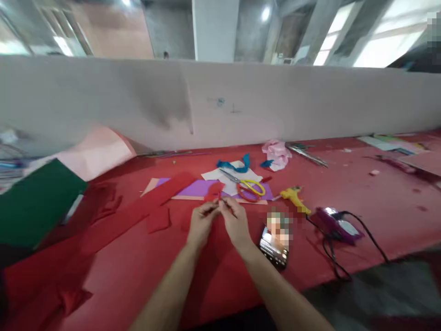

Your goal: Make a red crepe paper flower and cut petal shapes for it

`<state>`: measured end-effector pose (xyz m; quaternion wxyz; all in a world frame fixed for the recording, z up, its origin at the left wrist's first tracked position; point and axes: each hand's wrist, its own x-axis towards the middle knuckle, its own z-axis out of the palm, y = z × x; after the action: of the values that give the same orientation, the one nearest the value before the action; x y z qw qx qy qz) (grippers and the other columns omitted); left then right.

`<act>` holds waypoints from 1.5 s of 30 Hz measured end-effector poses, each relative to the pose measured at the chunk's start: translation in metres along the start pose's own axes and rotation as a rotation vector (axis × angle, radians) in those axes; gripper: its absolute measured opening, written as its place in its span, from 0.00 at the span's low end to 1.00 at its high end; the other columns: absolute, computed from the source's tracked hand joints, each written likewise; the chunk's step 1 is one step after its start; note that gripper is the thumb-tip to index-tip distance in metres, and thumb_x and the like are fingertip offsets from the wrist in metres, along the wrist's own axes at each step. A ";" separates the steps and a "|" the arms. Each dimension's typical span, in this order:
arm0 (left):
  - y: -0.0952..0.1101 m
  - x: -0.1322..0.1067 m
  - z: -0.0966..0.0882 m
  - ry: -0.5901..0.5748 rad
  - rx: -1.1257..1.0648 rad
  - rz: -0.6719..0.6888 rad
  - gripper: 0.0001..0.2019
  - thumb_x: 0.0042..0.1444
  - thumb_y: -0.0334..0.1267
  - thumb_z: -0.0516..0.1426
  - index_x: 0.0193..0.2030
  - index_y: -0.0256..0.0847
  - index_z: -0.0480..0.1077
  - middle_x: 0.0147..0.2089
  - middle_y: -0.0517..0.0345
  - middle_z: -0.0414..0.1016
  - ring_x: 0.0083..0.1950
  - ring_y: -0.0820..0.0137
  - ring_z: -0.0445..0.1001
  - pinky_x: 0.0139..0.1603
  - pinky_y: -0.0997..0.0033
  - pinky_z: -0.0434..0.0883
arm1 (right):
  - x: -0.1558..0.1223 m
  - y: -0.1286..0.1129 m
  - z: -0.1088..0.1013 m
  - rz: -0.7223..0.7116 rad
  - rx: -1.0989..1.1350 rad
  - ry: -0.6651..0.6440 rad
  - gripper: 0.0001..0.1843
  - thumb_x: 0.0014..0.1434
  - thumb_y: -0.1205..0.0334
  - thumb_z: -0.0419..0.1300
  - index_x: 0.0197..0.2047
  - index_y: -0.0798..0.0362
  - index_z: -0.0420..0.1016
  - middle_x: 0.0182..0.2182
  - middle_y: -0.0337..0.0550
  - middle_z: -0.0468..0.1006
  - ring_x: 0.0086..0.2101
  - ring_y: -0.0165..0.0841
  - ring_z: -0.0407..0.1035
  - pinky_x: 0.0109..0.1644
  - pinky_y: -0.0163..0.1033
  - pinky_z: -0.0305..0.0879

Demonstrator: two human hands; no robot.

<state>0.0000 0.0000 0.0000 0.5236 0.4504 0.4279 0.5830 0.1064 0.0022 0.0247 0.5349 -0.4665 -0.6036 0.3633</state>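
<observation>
My left hand point(201, 223) and my right hand point(236, 223) meet over the red table point(344, 193), fingers pinched together. Between them they hold a small piece of red crepe paper point(215, 189) that sticks up above the fingertips. A thin dark stick point(230, 209) lies across my right fingers. A long strip of red crepe paper point(138, 214) runs off to the left. Just beyond the hands lie a purple sheet point(196, 187), white paper point(230, 179) and scissors with yellow and red handles point(250, 187).
A phone point(274, 246) lies right of my right wrist. A yellow glue gun point(294, 197), a purple device with a black cord point(339, 225), pink tissue point(275, 154), blue ribbon point(236, 164), metal scissors point(308, 155), green sheet point(34, 202), pink roll point(103, 151). A white partition point(220, 101) stands behind.
</observation>
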 end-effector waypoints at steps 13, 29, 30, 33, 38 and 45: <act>0.002 -0.008 0.011 -0.099 0.298 0.222 0.07 0.50 0.40 0.61 0.31 0.40 0.79 0.31 0.56 0.78 0.33 0.69 0.73 0.38 0.71 0.69 | -0.038 0.002 -0.111 -0.198 -0.713 -0.133 0.20 0.65 0.65 0.48 0.58 0.50 0.68 0.46 0.47 0.79 0.50 0.42 0.68 0.55 0.50 0.62; -0.009 -0.006 0.010 -0.139 0.336 0.230 0.06 0.50 0.39 0.61 0.31 0.42 0.79 0.32 0.56 0.80 0.35 0.68 0.76 0.39 0.70 0.72 | -0.052 0.038 -0.189 -0.181 -1.115 0.143 0.20 0.67 0.61 0.44 0.56 0.55 0.70 0.48 0.54 0.78 0.52 0.47 0.67 0.56 0.57 0.59; -0.009 -0.005 0.010 -0.141 0.341 0.232 0.06 0.51 0.39 0.61 0.31 0.42 0.79 0.32 0.57 0.80 0.34 0.69 0.76 0.39 0.71 0.72 | -0.055 0.038 -0.188 -0.176 -1.094 0.159 0.20 0.67 0.61 0.44 0.55 0.55 0.71 0.49 0.54 0.78 0.52 0.47 0.67 0.55 0.57 0.59; -0.009 -0.005 0.010 -0.146 0.355 0.232 0.07 0.51 0.40 0.61 0.31 0.42 0.79 0.31 0.57 0.79 0.32 0.69 0.75 0.36 0.71 0.71 | -0.070 0.039 -0.183 -0.149 -1.041 0.182 0.19 0.68 0.60 0.45 0.54 0.53 0.71 0.48 0.51 0.78 0.52 0.45 0.67 0.55 0.56 0.60; -0.010 -0.006 0.009 -0.135 0.364 0.214 0.07 0.50 0.41 0.61 0.32 0.42 0.79 0.32 0.57 0.79 0.33 0.69 0.74 0.37 0.71 0.71 | -0.096 0.039 -0.172 -0.237 -0.925 0.164 0.18 0.67 0.57 0.50 0.57 0.52 0.67 0.51 0.51 0.75 0.53 0.44 0.65 0.58 0.54 0.60; -0.008 -0.005 0.009 -0.131 0.380 0.193 0.08 0.50 0.42 0.61 0.32 0.42 0.79 0.32 0.56 0.79 0.33 0.69 0.73 0.37 0.71 0.70 | -0.112 0.045 -0.165 -0.199 -1.032 -0.016 0.53 0.52 0.37 0.63 0.70 0.50 0.43 0.64 0.59 0.59 0.63 0.54 0.52 0.63 0.63 0.53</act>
<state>0.0109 -0.0040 -0.0057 0.3978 0.6169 0.4501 0.5086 0.2763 -0.1013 -0.0247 0.2629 -0.6069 -0.7494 -0.0304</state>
